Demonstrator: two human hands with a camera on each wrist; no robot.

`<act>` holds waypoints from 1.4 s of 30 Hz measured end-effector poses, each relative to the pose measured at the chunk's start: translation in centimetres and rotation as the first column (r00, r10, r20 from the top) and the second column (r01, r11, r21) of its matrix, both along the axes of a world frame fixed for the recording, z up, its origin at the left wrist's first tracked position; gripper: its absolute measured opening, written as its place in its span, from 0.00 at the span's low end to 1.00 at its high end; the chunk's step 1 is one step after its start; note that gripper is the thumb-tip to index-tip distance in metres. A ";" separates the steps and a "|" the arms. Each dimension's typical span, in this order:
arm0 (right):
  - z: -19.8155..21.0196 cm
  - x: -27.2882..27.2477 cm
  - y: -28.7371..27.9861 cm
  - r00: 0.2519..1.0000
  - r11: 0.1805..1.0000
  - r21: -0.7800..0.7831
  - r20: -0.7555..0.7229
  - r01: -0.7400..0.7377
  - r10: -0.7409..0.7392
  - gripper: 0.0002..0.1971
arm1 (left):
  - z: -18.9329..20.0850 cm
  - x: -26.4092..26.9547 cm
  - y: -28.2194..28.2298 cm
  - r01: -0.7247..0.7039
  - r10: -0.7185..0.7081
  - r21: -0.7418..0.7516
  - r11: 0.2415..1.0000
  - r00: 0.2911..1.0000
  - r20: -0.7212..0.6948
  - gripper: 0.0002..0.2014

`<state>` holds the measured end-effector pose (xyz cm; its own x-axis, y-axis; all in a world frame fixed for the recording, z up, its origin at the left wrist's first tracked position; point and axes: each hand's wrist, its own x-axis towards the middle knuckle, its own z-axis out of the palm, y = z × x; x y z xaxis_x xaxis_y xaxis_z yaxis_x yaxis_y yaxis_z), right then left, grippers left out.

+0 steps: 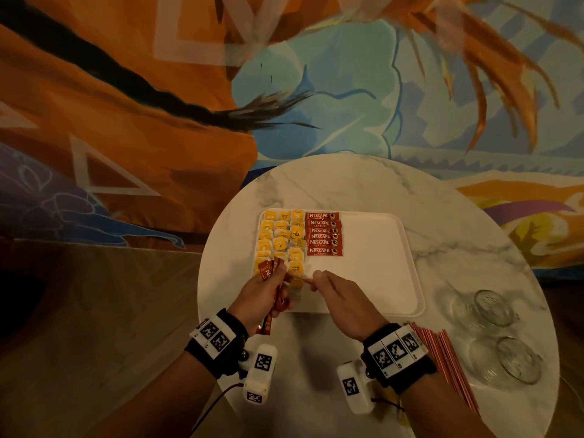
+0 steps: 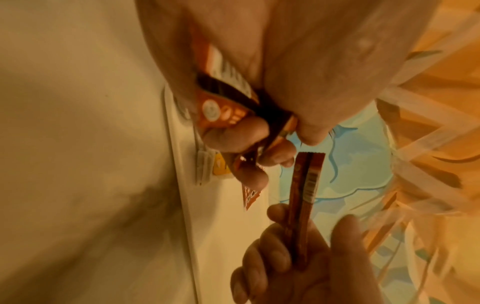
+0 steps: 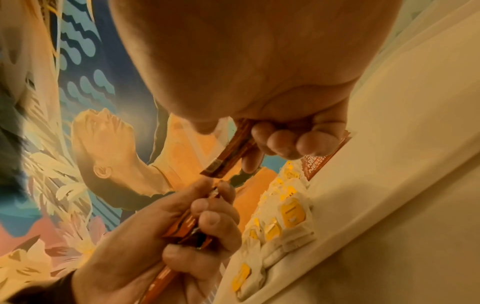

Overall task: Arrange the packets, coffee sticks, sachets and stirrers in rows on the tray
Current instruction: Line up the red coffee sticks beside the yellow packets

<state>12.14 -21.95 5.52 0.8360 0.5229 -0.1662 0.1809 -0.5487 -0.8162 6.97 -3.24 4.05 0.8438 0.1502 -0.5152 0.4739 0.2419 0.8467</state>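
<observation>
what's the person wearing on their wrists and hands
Both hands are bare: the left hand and right hand wear no gloves. Each wrist carries a black wristband topped with white blocks printed with black square tags. A white camera box, also tagged, hangs off each band, with a thin dark cable trailing from it.

Six red coffee sticks [image 1: 322, 233] lie in one row on one white tray [image 1: 379, 263]; two glass jars [image 1: 493, 336] stand on the bench (yellow packets [image 1: 279, 238] too crowded to count).
</observation>
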 end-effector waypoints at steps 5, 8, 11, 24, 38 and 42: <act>-0.9 0.7 0.3 0.999 0.999 0.031 0.050 -0.020 0.018 0.10 | 0.2 -0.2 0.5 0.128 -0.131 0.050 0.990 0.990 0.056 0.14; -1.6 0.7 0.2 0.999 0.997 0.075 0.041 0.016 -0.019 0.08 | 0.3 -0.2 0.7 0.174 -0.182 0.104 0.979 0.980 0.077 0.12; -2.1 0.8 0.1 0.995 0.985 0.135 -0.029 0.103 -0.100 0.06 | -0.1 -0.1 0.9 0.206 -0.222 0.157 0.966 0.971 0.087 0.15; -3.0 1.5 -1.8 0.903 0.888 0.195 -0.201 0.417 -0.380 0.07 | -0.3 0.4 0.6 0.139 -0.151 0.176 0.975 0.987 0.058 0.13; -6.3 8.1 -1.2 0.886 0.881 -0.110 -0.019 0.460 -0.464 0.10 | -0.5 -0.4 0.7 0.082 -0.083 -0.083 0.993 0.997 -0.001 0.14; -6.2 8.6 -0.8 0.889 0.868 -0.199 0.059 0.455 -0.453 0.12 | -0.4 -0.7 0.9 0.100 -0.100 -0.111 0.989 0.995 0.007 0.16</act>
